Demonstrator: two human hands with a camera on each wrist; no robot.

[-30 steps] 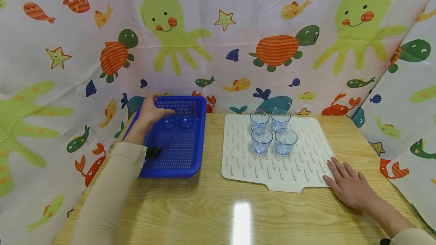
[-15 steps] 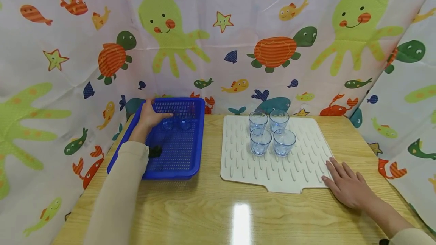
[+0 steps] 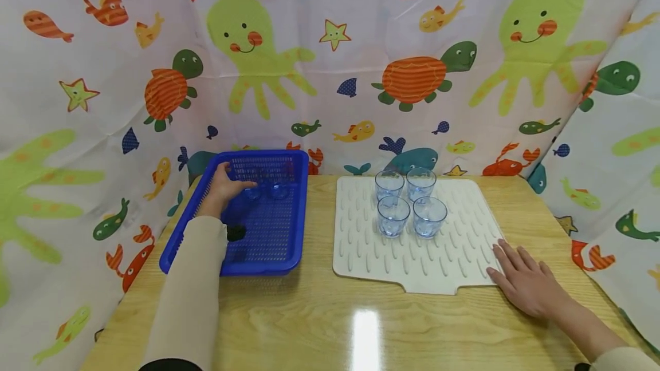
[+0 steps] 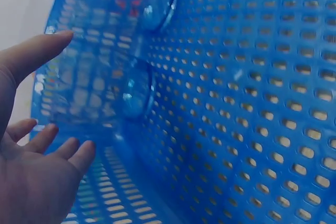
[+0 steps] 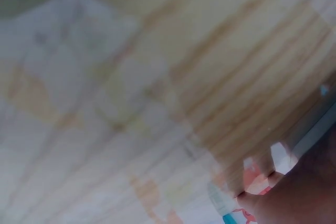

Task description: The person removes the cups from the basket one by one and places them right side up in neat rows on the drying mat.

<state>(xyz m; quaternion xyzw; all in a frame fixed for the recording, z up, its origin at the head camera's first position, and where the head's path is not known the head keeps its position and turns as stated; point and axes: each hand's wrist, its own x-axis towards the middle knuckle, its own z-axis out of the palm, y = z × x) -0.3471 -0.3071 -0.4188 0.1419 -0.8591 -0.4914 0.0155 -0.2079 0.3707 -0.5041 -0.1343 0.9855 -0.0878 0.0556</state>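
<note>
My left hand (image 3: 222,190) is inside the blue plastic basket (image 3: 247,268), at its far left. Two clear glasses stand there, a left glass (image 3: 251,192) and a right glass (image 3: 279,190). In the left wrist view, the thumb and fingers of the hand (image 4: 44,166) are spread apart beside the nearer glass (image 4: 100,87), not curled round it. My right hand (image 3: 528,282) lies flat on the table, fingertips at the right edge of a white ribbed drying mat (image 3: 361,256). The right wrist view shows that hand (image 5: 299,198) only in part, at the lower corner.
Several clear glasses (image 3: 394,216) stand upright, grouped together on the mat. A small dark item (image 3: 236,232) shows beside the left wrist, over the basket. A curtain (image 3: 330,90) printed with sea animals closes off the back and sides of the wooden table (image 3: 309,325).
My left hand has come down a little inside the basket, its thumb now close to the left glass. The right hand stays in place. The head view has shifted slightly.
</note>
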